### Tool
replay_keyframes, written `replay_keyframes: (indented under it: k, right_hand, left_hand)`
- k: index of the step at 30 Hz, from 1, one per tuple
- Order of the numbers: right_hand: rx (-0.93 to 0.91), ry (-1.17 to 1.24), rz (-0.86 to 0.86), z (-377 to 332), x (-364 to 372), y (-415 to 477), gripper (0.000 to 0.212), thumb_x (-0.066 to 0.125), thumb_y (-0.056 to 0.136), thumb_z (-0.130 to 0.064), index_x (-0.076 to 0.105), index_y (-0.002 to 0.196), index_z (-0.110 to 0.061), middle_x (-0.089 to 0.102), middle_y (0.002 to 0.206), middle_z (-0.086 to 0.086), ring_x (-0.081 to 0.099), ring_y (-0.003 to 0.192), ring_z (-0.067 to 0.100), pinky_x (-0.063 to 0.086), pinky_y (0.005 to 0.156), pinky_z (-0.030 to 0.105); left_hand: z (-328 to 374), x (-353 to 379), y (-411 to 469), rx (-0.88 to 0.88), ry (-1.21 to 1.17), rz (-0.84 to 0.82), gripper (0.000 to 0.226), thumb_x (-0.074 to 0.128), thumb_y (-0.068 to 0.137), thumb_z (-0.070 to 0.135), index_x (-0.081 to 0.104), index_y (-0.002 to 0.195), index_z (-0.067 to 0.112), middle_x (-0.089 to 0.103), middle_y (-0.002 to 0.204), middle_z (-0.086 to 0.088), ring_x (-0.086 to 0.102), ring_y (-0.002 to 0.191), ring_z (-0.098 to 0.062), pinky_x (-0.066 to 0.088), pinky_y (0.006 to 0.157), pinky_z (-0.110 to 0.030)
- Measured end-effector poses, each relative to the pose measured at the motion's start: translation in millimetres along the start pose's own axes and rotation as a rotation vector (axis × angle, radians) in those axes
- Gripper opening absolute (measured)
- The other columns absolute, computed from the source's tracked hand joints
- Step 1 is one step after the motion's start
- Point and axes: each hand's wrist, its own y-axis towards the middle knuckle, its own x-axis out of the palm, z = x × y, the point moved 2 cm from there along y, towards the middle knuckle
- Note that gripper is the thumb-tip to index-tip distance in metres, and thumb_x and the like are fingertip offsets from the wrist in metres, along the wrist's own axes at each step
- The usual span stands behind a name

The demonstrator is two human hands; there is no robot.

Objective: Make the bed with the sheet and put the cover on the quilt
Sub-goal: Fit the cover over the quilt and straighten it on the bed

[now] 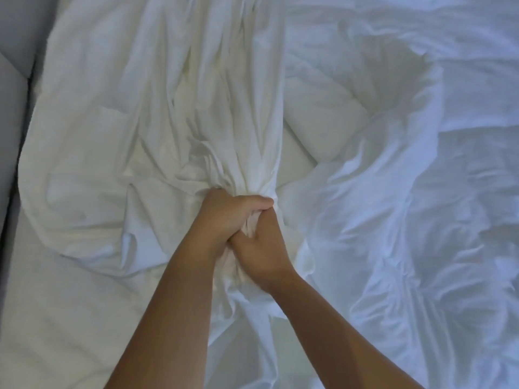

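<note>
text: none legible | labels: none | brands: none | numbers: none

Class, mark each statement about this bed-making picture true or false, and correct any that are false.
1. The left hand and the right hand both grip the white fabric. True.
2. The two hands are held wide apart, at opposite sides of the bed. False: they are close together and touch each other at the same bunch of cloth.
3. A grey padded surface runs along the left edge of the view. True.
4. The white fabric lies smooth and flat. False: it is creased, with long folds gathering towards the hands.
</note>
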Motion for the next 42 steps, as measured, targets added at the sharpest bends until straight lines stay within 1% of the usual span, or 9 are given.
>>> replay_keyframes:
  k: [4, 7, 12, 15, 20, 26, 31, 36, 42]
  right_hand:
    - [-0.055, -0.185, -0.190, 17, -39, 0, 0.017, 0.044, 0.073, -0.035, 0.049, 0.085, -0.023, 0.052, 0.088, -0.011, 0.049, 0.089, 0.012, 0.040, 0.083, 0.028]
    - [-0.183, -0.463, 0.081, 8, -93, 7, 0.051, 0.031, 0.078, -0.038, 0.062, 0.107, -0.010, 0.050, 0.124, 0.000, 0.038, 0.119, 0.017, 0.023, 0.098, 0.009]
    - [0.149, -1.437, -0.222, 42, -131, 64, 0.096, 0.050, 0.082, -0.065, -0.012, 0.149, -0.033, -0.015, 0.155, 0.016, -0.011, 0.142, 0.040, -0.003, 0.110, 0.063]
    - [0.252, -1.577, -0.174, 65, -139, 84, 0.072, 0.049, 0.091, -0.045, 0.013, 0.149, -0.023, 0.017, 0.150, 0.017, 0.013, 0.140, 0.037, 0.005, 0.108, 0.066]
    - [-0.066, -0.988, -0.067, 31, -128, 96, 0.014, 0.042, 0.095, -0.010, 0.054, 0.089, -0.013, 0.057, 0.091, 0.002, 0.055, 0.097, 0.026, 0.037, 0.086, 0.034]
    - [-0.403, -0.397, -0.205, -116, -83, 32, 0.019, 0.050, 0.093, -0.012, 0.067, 0.101, -0.007, 0.060, 0.091, -0.009, 0.057, 0.089, 0.009, 0.033, 0.073, 0.001]
    - [-0.526, -0.213, -0.462, -165, 20, -33, 0.027, 0.045, 0.088, -0.021, 0.068, 0.096, -0.009, 0.066, 0.090, -0.003, 0.058, 0.085, 0.003, 0.040, 0.074, 0.010]
    - [-0.418, -0.495, -0.117, -86, 72, -17, 0.031, 0.040, 0.089, -0.023, 0.067, 0.093, -0.008, 0.051, 0.093, -0.002, 0.042, 0.086, 0.014, 0.029, 0.072, 0.015]
    - [-0.235, -0.282, -0.200, -45, 50, -73, 0.049, 0.042, 0.081, -0.050, 0.042, 0.126, -0.034, 0.046, 0.104, -0.021, 0.044, 0.100, -0.002, 0.033, 0.085, 0.007]
  left_hand:
    - [-6, 18, 1, -0.037, -0.066, 0.045, 0.015, 0.071, 0.076, 0.010, 0.065, 0.088, 0.006, 0.069, 0.084, -0.010, 0.069, 0.078, -0.025, 0.057, 0.077, -0.039]
    - [-10, 25, 5, -0.083, -0.035, 0.118, 0.028, 0.067, 0.072, 0.000, 0.065, 0.100, 0.001, 0.068, 0.089, -0.014, 0.066, 0.078, -0.028, 0.053, 0.073, -0.037]
    - [1, 36, 1, -0.085, 0.164, 0.104, 0.030, 0.075, 0.061, 0.006, 0.063, 0.089, 0.004, 0.064, 0.084, -0.011, 0.061, 0.073, -0.024, 0.047, 0.063, -0.028]
    - [13, 32, -8, -0.086, 0.305, 0.064, 0.020, 0.075, 0.067, 0.003, 0.062, 0.080, 0.010, 0.062, 0.074, -0.005, 0.059, 0.066, -0.018, 0.043, 0.055, -0.024]
    - [50, -12, -40, -0.084, 0.510, -0.019, 0.035, 0.074, 0.052, 0.016, 0.064, 0.085, 0.012, 0.066, 0.078, -0.008, 0.063, 0.069, -0.022, 0.046, 0.061, -0.026]
    - [104, -115, -112, 0.009, 0.732, 0.174, 0.023, 0.070, 0.068, 0.018, 0.055, 0.085, 0.012, 0.060, 0.085, -0.005, 0.056, 0.069, -0.017, 0.040, 0.053, -0.024]
    - [117, -172, -140, 0.199, 0.732, 0.152, 0.075, 0.068, 0.050, 0.056, 0.057, 0.118, 0.026, 0.058, 0.123, 0.003, 0.053, 0.117, -0.015, 0.047, 0.094, -0.028]
    - [47, -179, -123, 0.132, 0.323, 0.029, 0.031, 0.073, 0.081, 0.024, 0.053, 0.096, 0.042, 0.060, 0.103, 0.020, 0.052, 0.080, 0.014, 0.043, 0.067, -0.003]
    - [-31, -153, -85, -0.012, 0.107, 0.030, 0.030, 0.080, 0.065, 0.023, 0.068, 0.093, 0.027, 0.072, 0.096, 0.007, 0.067, 0.090, -0.009, 0.054, 0.082, -0.025]
